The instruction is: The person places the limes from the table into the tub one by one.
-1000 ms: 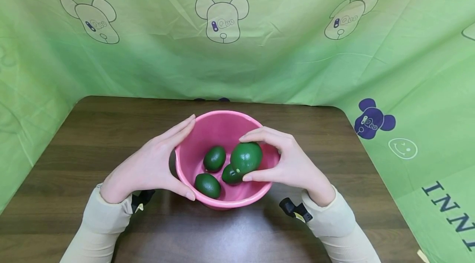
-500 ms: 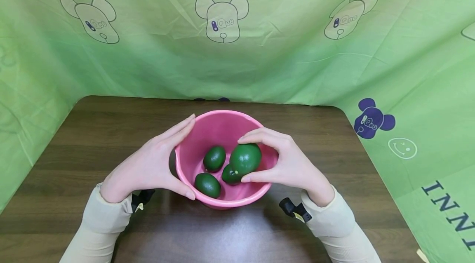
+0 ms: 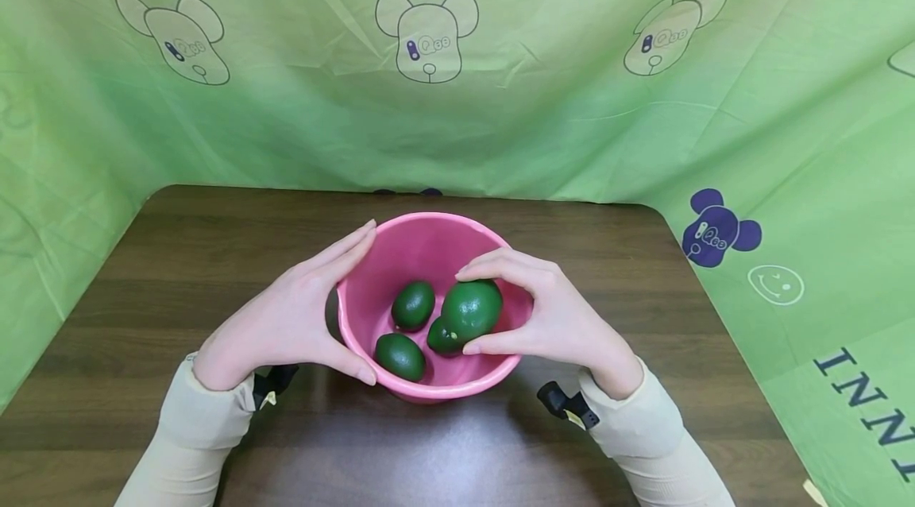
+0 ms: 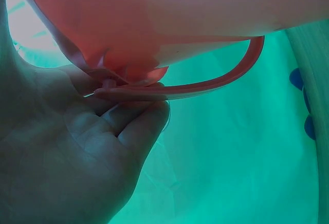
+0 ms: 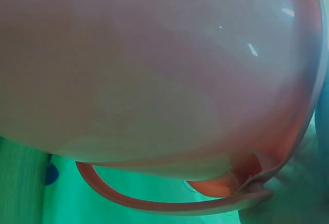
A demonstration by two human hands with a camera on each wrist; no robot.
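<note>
A pink bucket (image 3: 422,246) stands upright on the table. My left hand (image 3: 296,328) grips its left side, thumb along the near rim and fingers round the outside; in the left wrist view those fingers curl beneath the handle (image 4: 216,84) joint. Over the bucket's right side, my right hand (image 3: 561,312) holds a large glossy avocado (image 3: 472,308) between thumb and fingers. Inside lie a dark green avocado (image 3: 413,305) at the back, another avocado (image 3: 400,357) nearer the front, and a third avocado (image 3: 441,338) partly hidden beneath the held one.
The brown wooden table (image 3: 214,253) reaches back to a green printed cloth (image 3: 515,141) hung around it. The bucket's outer wall (image 5: 128,80) fills most of the right wrist view, its handle (image 5: 144,203) hanging low on the far side.
My right hand has shifted slightly left and down with the large avocado. The left hand, the bucket and the avocados inside keep their places.
</note>
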